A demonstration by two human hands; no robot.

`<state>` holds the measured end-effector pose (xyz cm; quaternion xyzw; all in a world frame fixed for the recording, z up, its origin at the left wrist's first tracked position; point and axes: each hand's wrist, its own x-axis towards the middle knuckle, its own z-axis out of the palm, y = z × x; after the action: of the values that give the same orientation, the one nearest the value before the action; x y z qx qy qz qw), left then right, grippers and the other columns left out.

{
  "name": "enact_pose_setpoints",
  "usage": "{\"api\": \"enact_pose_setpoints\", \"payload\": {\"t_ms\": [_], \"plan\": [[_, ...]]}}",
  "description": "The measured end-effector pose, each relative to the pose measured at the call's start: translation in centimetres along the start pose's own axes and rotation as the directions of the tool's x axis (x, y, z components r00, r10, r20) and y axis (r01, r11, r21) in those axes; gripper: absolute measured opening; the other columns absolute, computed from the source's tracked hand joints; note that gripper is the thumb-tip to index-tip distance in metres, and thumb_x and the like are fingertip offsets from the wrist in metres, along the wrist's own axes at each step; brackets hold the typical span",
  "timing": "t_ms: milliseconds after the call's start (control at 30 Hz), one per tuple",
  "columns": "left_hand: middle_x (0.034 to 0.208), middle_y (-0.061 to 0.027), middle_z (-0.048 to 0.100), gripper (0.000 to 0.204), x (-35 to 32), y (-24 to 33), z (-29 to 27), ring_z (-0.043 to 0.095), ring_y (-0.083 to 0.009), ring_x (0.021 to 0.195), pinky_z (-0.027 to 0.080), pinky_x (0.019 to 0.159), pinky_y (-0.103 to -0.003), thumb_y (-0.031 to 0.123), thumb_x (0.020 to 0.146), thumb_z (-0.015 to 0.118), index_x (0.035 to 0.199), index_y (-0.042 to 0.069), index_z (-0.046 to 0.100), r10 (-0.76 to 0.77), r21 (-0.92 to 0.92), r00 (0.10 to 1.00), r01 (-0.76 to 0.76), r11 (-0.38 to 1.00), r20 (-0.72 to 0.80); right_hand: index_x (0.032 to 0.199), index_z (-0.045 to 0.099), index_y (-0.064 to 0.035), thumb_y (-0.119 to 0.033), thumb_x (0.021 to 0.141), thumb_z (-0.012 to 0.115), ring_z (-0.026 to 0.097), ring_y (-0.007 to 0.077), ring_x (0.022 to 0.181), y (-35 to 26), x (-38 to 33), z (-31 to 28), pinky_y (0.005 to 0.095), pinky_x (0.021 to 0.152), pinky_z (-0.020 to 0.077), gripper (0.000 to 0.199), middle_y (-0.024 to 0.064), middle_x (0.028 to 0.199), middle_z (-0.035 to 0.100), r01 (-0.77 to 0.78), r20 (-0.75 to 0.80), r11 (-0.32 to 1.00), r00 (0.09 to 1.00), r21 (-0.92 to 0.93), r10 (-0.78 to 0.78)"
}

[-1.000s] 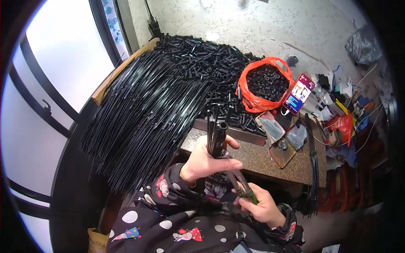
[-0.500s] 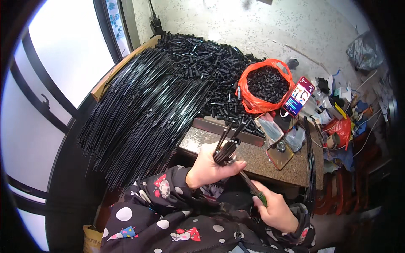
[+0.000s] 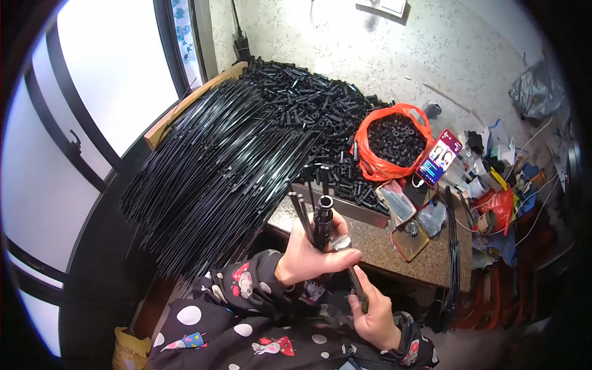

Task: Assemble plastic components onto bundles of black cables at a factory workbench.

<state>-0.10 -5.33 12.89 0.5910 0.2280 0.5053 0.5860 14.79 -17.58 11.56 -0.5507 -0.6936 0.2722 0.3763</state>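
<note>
My left hand [image 3: 314,254] is closed around a black tubular plastic fitting [image 3: 323,219] with a ring-shaped open top. Several thin black ribs [image 3: 300,213] stick up beside the fitting from the same grip. By the left thumb is a shiny silver piece [image 3: 340,243]. Below it, a dark slim shaft [image 3: 357,288] slopes down into my right hand [image 3: 375,313], whose fingers are wrapped round it. Whether silver piece and shaft are one tool I cannot tell. Beyond my hands lie a wide heap of long black ribs [image 3: 216,179] and a pile of similar black fittings [image 3: 302,98].
A red plastic bag [image 3: 364,161] of small black parts stands on the speckled table [image 3: 370,237]. Beside it are a lit phone [image 3: 439,158], clear phone cases [image 3: 409,242] and clutter. A metal bar [image 3: 351,208] edges the pile. More ribs [image 3: 453,246] hang over the right edge.
My right hand has moved left and closer to my left hand; the green part that showed in it is out of sight. The fitting in my left hand now stands upright, its ring end showing.
</note>
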Motion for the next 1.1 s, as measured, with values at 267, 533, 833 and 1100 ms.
{"api": "enact_pose_setpoints", "payload": {"t_ms": [267,533,833,1100], "plan": [[0.063,0.0075,0.046,0.026,0.0,1.0,-0.6,0.041,0.0003,0.056,0.033,0.05,-0.017,0.006,0.069,0.073,0.085,0.002,0.054,-0.003,-0.027,0.995,0.006,1.0,0.104,0.113,0.052,0.0002,-0.007,0.085,0.052,0.047,0.0046,0.057,0.7,-0.1,-0.2,0.0203,0.056,0.0414,0.029,-0.0014,0.065,0.052,-0.219,0.155,0.941,0.971,0.26,0.183],[0.068,-0.0031,0.054,0.012,-1.4,0.8,-2.8,0.046,-0.0065,0.053,0.037,0.049,-0.02,0.006,0.077,0.062,0.083,0.003,0.052,-0.089,-0.126,0.977,0.115,0.985,0.196,0.09,0.055,0.0024,-0.024,0.077,0.064,0.053,0.0359,0.078,12.9,-0.4,-2.4,0.0399,0.068,0.0439,0.031,0.017,0.081,0.052,-0.287,-0.286,0.821,0.945,-0.494,0.159],[0.052,0.0021,0.034,0.031,0.7,4.4,-8.9,0.033,-0.0101,0.039,0.035,0.043,-0.026,0.029,0.087,0.056,0.072,0.009,0.038,0.361,-0.753,0.932,-0.222,0.62,0.022,0.102,0.052,0.0008,-0.025,0.074,0.065,0.046,0.033,0.091,17.5,-1.7,-2.0,0.0425,0.079,0.0397,0.04,0.0137,0.095,0.048,-0.311,-0.348,0.625,0.935,-0.716,0.066],[0.067,-0.0036,0.049,0.034,-2.9,-3.3,-4.8,0.047,-0.0158,0.066,0.043,0.075,-0.036,0.034,0.089,0.049,0.066,0.008,0.044,0.052,-0.68,0.963,-0.225,0.698,-0.266,0.127,0.033,-0.0051,-0.045,0.066,0.073,0.05,0.0176,0.096,5.4,0.2,-6.3,0.0292,0.084,0.041,0.083,0.007,0.105,0.05,0.408,-0.486,0.544,0.874,0.733,0.001]]}}
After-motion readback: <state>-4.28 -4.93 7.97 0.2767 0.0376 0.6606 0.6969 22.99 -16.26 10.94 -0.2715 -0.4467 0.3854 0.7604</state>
